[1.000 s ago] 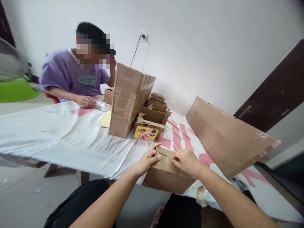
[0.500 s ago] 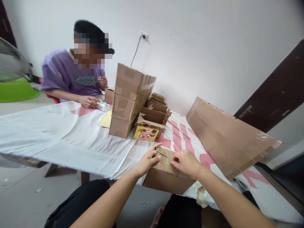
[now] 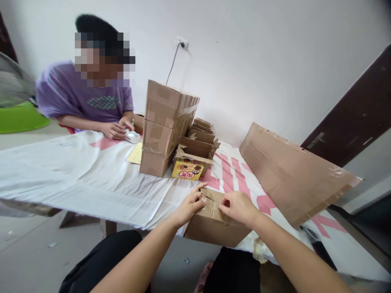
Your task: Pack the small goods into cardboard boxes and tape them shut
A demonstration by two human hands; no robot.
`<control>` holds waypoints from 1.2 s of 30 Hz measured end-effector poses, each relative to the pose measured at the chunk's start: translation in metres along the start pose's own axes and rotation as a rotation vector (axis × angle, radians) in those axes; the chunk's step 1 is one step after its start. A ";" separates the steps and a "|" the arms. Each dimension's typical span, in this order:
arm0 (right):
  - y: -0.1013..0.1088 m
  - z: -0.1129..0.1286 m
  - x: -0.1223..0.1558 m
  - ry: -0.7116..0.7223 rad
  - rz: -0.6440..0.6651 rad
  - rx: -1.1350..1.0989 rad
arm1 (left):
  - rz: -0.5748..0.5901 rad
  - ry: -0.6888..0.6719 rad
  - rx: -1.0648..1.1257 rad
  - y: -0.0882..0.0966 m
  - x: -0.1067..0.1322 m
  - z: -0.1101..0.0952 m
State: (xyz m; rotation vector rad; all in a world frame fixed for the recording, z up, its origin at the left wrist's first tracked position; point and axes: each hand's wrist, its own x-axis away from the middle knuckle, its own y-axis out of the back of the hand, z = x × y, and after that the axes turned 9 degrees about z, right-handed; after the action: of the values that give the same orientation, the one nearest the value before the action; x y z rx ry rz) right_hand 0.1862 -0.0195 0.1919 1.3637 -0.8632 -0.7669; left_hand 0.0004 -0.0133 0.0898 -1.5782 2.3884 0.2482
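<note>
A small brown cardboard box (image 3: 218, 234) lies at the table's front edge, right before me. Shiny clear tape and a dark slit between flaps show on its top. My left hand (image 3: 195, 203) grips the box's left end, thumb on the top face and index finger stretched along the far edge. Above the right part of the top, my right hand (image 3: 236, 207) is closed in a pinch, fingertips at the taped surface. Whatever lies between those fingertips is too small to make out.
Beyond the box stand a stack of closed cartons (image 3: 159, 130) and a row of open cartons (image 3: 198, 150), the front one with a yellow printed panel. A large cardboard sheet (image 3: 293, 175) leans at right. Across the table, a person in purple (image 3: 91, 97) handles a white object (image 3: 132, 136).
My hands and the box stay almost in place. The person across the table has leaned left, and their raised hand has come down to the white object.
</note>
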 end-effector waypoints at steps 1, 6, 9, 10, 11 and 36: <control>0.000 -0.001 0.000 -0.001 0.005 -0.017 | 0.001 0.001 0.001 0.000 0.000 0.000; -0.002 0.003 0.001 -0.034 0.013 -0.041 | -0.010 -0.003 -0.003 -0.001 0.000 0.001; -0.004 0.005 -0.001 -0.072 0.009 -0.007 | -0.011 -0.002 -0.006 -0.001 0.001 0.000; -0.004 0.005 -0.001 -0.080 0.003 -0.003 | -0.011 -0.002 -0.008 -0.001 0.001 0.000; -0.004 0.005 -0.001 -0.085 -0.005 -0.008 | -0.010 -0.004 -0.012 -0.001 0.001 -0.001; -0.004 0.001 -0.001 -0.070 0.041 -0.114 | -0.016 -0.018 -0.037 -0.001 0.001 -0.002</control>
State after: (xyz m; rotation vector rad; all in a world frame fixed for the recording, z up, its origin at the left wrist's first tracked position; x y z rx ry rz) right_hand 0.1851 -0.0189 0.1879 1.2210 -0.8863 -0.8241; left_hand 0.0008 -0.0154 0.0911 -1.6041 2.3699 0.3032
